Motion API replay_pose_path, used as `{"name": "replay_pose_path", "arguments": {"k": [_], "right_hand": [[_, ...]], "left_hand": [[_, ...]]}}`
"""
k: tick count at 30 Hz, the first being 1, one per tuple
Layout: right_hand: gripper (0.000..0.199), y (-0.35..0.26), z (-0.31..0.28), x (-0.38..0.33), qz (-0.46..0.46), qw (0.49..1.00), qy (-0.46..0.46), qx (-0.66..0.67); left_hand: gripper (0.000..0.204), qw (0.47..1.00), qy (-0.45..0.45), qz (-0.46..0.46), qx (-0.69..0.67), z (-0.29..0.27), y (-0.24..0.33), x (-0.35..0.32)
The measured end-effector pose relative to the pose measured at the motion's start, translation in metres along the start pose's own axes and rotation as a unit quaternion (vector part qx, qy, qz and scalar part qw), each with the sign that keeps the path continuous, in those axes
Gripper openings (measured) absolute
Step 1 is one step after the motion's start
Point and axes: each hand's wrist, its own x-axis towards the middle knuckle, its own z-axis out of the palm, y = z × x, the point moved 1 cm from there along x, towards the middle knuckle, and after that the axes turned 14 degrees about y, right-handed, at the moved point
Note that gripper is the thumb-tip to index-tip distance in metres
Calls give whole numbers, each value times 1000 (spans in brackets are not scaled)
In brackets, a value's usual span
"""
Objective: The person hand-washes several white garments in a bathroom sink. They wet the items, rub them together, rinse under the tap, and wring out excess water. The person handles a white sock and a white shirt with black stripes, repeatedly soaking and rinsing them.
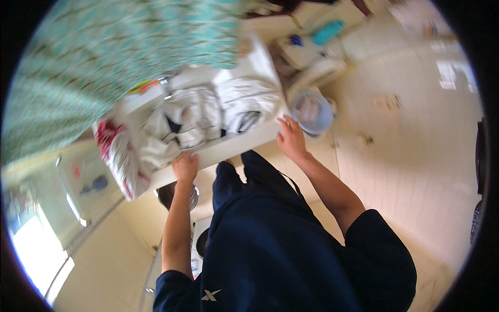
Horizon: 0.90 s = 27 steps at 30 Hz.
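A long white basin (pixel 234 145) stands in front of me, with a metal tap (pixel 165 88) at its far side. Bunched white clothes (pixel 192 115) with dark trim fill much of it. My left hand (pixel 185 166) rests on the near rim, its fingers laid over the edge beside the clothes. Near the basin's right corner is my right hand (pixel 292 137), fingers apart and holding nothing; blur hides whether it touches the rim. Over the left end of the basin hangs a white and red cloth (pixel 125 166).
A patterned teal curtain (pixel 125 47) hangs at the upper left. Right of the basin stands a pale blue bucket (pixel 313 113), with a turquoise bottle (pixel 327 32) beyond it. A bright window (pixel 39 249) is at the lower left, a pale tiled wall (pixel 400 151) at the right.
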Motion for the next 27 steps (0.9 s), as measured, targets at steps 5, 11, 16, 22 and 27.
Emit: {"name": "replay_pose_path", "arguments": {"k": [5,11,16,22,27], "right_hand": [[51,63,-125,-251,280,935,-155,-155],[56,48,-293,-506,496,667,-437,-343],[57,27,-393,-618,576,558,-484,-350],[64,98,-516,-719,570,527,-452,-440],[67,146,-588,-761,525,517,-527,-423]], "left_hand": [[28,994,82,73,8,11,-3,-9],[33,998,17,28,57,22,-16,-5],[40,995,-5,7,95,28,-27,0],[52,981,75,32,177,39,-23,-11],[60,937,198,-163,237,40,1,-64]]}}
